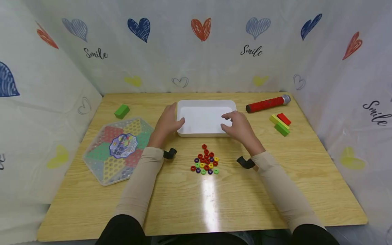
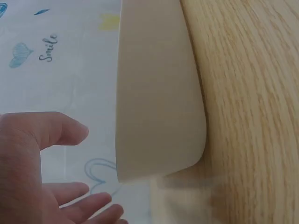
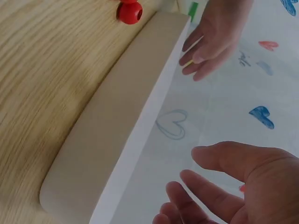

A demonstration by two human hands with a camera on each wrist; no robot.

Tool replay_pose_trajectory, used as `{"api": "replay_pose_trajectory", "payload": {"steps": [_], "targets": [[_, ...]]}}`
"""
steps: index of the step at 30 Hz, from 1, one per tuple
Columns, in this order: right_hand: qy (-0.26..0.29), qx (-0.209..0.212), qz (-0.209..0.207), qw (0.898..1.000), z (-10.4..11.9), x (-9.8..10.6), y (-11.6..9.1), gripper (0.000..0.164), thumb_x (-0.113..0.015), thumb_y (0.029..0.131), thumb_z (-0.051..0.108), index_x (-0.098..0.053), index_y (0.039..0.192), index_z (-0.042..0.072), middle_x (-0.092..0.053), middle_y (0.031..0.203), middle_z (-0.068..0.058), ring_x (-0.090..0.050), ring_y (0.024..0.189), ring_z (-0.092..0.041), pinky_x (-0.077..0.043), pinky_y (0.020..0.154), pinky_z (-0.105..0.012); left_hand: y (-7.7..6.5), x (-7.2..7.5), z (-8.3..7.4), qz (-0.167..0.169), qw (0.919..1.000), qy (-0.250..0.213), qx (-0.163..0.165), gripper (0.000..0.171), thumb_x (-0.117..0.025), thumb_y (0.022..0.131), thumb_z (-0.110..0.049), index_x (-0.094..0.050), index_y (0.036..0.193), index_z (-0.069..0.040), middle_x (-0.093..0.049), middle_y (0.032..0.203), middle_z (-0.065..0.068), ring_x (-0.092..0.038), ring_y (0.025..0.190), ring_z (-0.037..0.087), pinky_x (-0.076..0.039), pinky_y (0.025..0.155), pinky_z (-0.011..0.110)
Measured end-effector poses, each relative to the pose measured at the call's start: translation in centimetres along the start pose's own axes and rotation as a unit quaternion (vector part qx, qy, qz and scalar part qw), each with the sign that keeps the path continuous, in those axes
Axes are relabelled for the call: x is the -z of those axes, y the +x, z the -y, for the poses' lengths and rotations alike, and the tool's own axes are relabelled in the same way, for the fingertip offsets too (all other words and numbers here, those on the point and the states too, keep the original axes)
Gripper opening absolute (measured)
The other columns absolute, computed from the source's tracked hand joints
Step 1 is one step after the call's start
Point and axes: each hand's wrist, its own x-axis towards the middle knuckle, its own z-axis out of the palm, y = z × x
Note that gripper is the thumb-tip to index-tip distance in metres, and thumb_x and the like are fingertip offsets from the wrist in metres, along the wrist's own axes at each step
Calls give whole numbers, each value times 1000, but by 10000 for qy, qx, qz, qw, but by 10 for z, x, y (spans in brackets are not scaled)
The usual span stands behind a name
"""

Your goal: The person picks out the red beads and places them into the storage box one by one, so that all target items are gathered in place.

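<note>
A shallow white tray (image 1: 202,117) lies at the back middle of the table. My left hand (image 1: 167,121) is at the tray's left end, its thumb reaching over the near left corner and its fingers spread along the outside. At the other end, my right hand (image 1: 238,126) hovers over the right rim, thumb and fingers parted with nothing between them. The left wrist view shows the tray's outer wall (image 2: 159,93) beside the relaxed left fingers. In the right wrist view both hands appear above the tray's rim. Several coloured beads (image 1: 206,160) lie in a loose cluster in front of the tray.
On the left lies a clear hexagonal game box (image 1: 95,154) with coloured sections, a green block (image 1: 121,111) behind it. At the back right are a red microphone (image 1: 266,103) and green, yellow and red blocks (image 1: 281,124). A printed curtain (image 1: 171,61) surrounds the table.
</note>
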Motion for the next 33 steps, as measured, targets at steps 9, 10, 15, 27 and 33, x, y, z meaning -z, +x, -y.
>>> {"api": "replay_pose_trajectory", "payload": {"steps": [9, 10, 15, 27, 33], "targets": [[589, -75, 301, 9978, 8, -9, -27, 33, -71, 90, 15, -72, 121, 2, -70, 113, -15, -63, 101, -30, -54, 86, -44, 0, -6, 8, -86, 9960, -852, 249, 77, -64, 93, -22, -29, 158, -2, -41, 155, 20, -46, 140, 37, -42, 115, 49], [684, -65, 328, 9971, 8, -10, -29, 32, -70, 90, 15, -72, 120, 2, -71, 112, -14, -64, 99, -29, -55, 85, -44, -1, -7, 9, -101, 9951, -948, 275, 76, -64, 93, -21, -30, 158, -2, -41, 154, 20, -47, 139, 37, -43, 115, 48], [1130, -38, 613, 9917, 4, -17, -43, 28, -75, 89, 17, -75, 112, 3, -73, 104, -12, -66, 93, -24, -56, 81, -41, -4, -9, 13, -52, 9908, -1293, 387, 72, -65, 93, -17, -34, 156, -2, -40, 154, 21, -49, 138, 38, -46, 112, 49], [1599, -110, 1116, 9808, -4, -38, -71, 15, -81, 83, 13, -81, 97, 8, -77, 92, -4, -68, 81, -13, -59, 75, -33, -2, -19, 21, 111, 9835, -1727, 536, 68, -60, 93, -15, -37, 155, -2, -45, 152, 21, -55, 133, 37, -50, 109, 47], [1664, -172, 1300, 9773, -4, -46, -80, 16, -82, 81, 9, -81, 97, 7, -76, 89, -4, -68, 79, -12, -59, 73, -31, -2, -18, 22, 45, 9821, -1778, 628, 61, -54, 92, -11, -45, 152, -6, -50, 150, 18, -56, 132, 35, -50, 109, 45]]}}
